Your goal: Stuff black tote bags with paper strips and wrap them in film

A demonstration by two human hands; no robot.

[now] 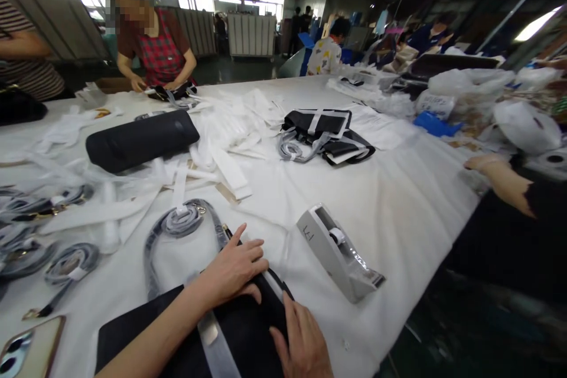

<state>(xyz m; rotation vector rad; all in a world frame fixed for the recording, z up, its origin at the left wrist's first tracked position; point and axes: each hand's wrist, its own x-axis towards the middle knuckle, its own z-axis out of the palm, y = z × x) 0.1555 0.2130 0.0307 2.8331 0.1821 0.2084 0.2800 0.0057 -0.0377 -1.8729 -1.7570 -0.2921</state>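
A black handbag (248,331) lies before me on the white-covered table. A pale strip with a shiny plate runs across its front. From its upper end a plastic-wrapped strap (153,254) loops out to a wrapped coil (181,220) with a gold-coloured clasp. Across the bag's top edge rests my left hand (234,269), its fingers stretched out and apart. My right hand (305,339) is at the right edge, thumb on one side and fingers on the other, gripping it. Both forearms and the picture's lower border hide part of the bag.
A grey tape dispenser (339,254) stands to the right. A phone (31,345) and wrapped strap coils (73,263) lie at left. Farther off are a dark rolled bag (142,139), another black bag (316,124) and white scraps. A co-worker (153,47) stands opposite; another person's arm (502,177) is at right.
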